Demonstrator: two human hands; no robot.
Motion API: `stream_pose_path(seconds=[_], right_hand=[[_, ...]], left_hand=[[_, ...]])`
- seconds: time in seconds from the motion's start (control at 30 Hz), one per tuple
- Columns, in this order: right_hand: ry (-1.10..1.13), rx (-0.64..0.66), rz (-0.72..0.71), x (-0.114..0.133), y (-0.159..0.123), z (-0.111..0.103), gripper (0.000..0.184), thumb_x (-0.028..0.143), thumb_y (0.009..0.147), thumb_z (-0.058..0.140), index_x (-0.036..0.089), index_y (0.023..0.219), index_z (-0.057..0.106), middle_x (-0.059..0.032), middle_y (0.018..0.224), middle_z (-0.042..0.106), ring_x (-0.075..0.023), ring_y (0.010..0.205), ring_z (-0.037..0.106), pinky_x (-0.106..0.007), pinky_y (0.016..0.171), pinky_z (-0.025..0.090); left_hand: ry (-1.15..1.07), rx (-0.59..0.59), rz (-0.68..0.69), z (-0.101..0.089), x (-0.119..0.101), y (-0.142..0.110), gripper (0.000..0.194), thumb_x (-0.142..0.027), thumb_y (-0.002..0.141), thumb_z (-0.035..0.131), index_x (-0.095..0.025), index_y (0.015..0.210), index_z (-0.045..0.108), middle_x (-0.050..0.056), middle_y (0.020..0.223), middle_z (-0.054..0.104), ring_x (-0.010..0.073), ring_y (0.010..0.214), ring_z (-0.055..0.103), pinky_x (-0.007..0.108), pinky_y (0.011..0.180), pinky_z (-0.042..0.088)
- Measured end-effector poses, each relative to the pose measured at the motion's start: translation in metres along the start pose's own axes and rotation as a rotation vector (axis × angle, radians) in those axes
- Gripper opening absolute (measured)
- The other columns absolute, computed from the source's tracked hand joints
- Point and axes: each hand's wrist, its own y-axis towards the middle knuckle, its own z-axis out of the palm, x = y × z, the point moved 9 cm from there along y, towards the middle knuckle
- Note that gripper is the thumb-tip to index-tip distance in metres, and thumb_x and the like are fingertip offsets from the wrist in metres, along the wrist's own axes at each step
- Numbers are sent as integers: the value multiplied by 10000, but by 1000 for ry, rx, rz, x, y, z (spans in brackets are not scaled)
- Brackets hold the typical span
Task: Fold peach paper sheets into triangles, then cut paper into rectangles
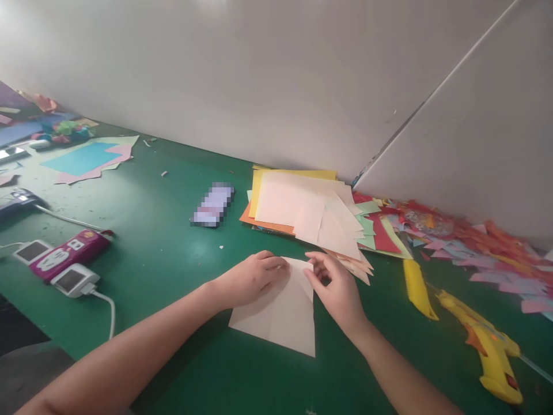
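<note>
A pale cream sheet of paper point(276, 323) lies on the green table, with a crease or folded flap along its upper right side. My left hand point(253, 279) rests on the upper left of the sheet, its fingers bent together and pressing on the paper near the top edge. At the upper right corner, my right hand point(339, 288) has thumb and curled fingers closed at the paper's edge. The undersides of my left fingers are hidden.
Behind the hands is a stack of coloured paper point(280, 199). To the right lie a yellow cutter point(418, 288), a yellow glue gun point(484, 343) and a heap of paper scraps point(466, 242). A phone point(213, 204) and a purple power strip point(71, 253) with chargers are leftward. A wall point(259, 75) bounds the back.
</note>
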Motion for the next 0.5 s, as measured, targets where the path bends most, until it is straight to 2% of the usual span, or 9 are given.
stream_pose_path(seconds=[0.1,0.27,0.37,0.5], right_hand=[[-16,-7,-53,3,0,-1,202,205,863,514,208,1061,554,-27,833,610,-138,656,573,-272,611,511],[-92,47,-269,27,-5,2,188,145,883,485,235,1034,552,-24,881,644,-172,817,596,-313,736,488],[-104,139,-347,36,-7,8,171,132,895,465,239,996,552,-24,893,652,-178,831,595,-313,719,473],[-121,199,-340,33,-7,11,128,144,901,462,229,928,554,-19,826,634,-168,773,584,-294,666,460]], left_hand=[[12,16,-6,2,0,0,320,-146,949,345,-173,1188,556,79,1202,577,216,1056,509,343,895,467],[14,11,-15,4,1,-1,322,-154,948,357,-185,1210,542,77,1211,562,211,1066,507,355,915,460],[16,12,-33,4,3,-1,319,-161,951,357,-190,1212,539,73,1220,558,207,1081,509,355,923,464],[36,-3,-66,3,4,-1,329,-185,956,348,-177,1240,514,85,1227,553,218,1110,506,372,947,464]])
